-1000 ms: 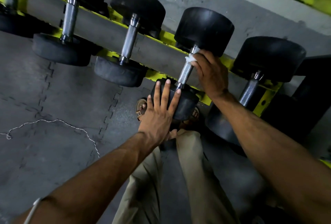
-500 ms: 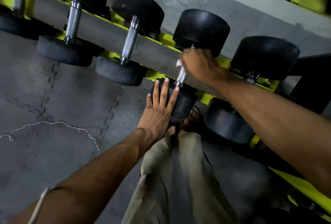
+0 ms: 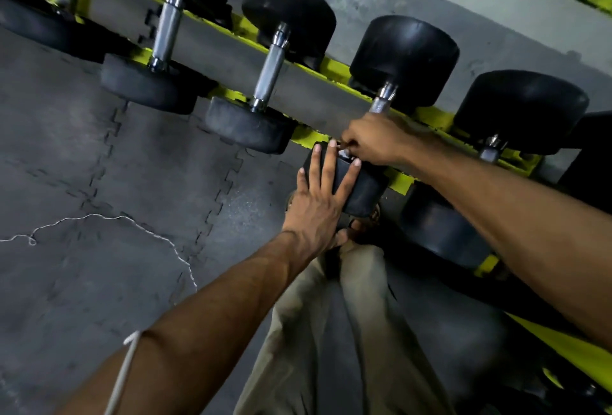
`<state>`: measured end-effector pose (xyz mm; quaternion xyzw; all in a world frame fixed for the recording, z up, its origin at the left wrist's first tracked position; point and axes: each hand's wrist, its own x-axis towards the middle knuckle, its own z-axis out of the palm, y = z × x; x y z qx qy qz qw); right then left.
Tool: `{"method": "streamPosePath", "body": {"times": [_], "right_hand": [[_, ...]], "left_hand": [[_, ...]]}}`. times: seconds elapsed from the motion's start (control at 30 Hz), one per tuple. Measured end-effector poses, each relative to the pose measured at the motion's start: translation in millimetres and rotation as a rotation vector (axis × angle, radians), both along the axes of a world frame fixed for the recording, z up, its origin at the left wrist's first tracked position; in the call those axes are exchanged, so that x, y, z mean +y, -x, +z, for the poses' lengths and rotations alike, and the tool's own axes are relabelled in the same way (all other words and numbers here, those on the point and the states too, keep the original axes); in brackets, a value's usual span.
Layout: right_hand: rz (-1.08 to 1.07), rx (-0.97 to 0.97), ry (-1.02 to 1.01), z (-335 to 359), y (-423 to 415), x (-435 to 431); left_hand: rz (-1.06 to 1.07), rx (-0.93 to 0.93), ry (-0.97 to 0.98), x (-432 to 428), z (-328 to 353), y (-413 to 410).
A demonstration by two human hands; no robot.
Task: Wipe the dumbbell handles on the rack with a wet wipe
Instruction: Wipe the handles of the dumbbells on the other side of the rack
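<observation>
Black dumbbells with chrome handles lie in a row across a yellow and grey rack (image 3: 308,99). My right hand (image 3: 372,139) is closed around the lower end of one dumbbell's handle (image 3: 384,98), with a white wet wipe (image 3: 342,151) mostly hidden under the fingers. My left hand (image 3: 319,202) lies flat, fingers spread, on that dumbbell's near black head (image 3: 364,191). Two more dumbbell handles (image 3: 271,68) stand to the left, and another (image 3: 490,149) to the right.
Grey interlocking floor mats (image 3: 99,199) spread out on the left, with a thin white cord (image 3: 99,215) lying across them. My beige trouser legs (image 3: 347,331) and a sandalled foot are below the rack. Another yellow rack rail (image 3: 563,345) runs at lower right.
My right hand has slid with the wipe down the handle from its far end to its near end. My left hand has stayed pressed on the near head.
</observation>
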<state>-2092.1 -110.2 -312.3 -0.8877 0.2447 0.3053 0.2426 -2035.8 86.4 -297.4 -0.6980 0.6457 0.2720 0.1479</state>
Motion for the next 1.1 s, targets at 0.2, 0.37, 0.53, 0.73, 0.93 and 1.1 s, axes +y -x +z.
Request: {"method": "streamPosePath", "body": {"times": [0.2,0.37,0.53,0.73,0.93,1.1], "right_hand": [[0.116,0.426,-0.12,3,-63,3],[0.068,0.135,-0.06,-6,-27,4],[-0.212,-0.336,-0.005,-9,26,13],[-0.51,-0.423,0.055,-16,28,29],[-0.767,-0.393,0.083,-27,42,50],[-1.249,-0.376,-0.074,-42,50,64]], "left_hand": [[-0.003,-0.002,-0.025,2,1,-5],[0.008,-0.01,-0.025,1,3,-2],[-0.024,0.035,-0.005,3,0,-9],[-0.051,0.015,0.025,3,0,-15],[-0.077,0.016,0.057,5,-1,-16],[-0.089,0.014,0.064,7,-2,-18]]}}
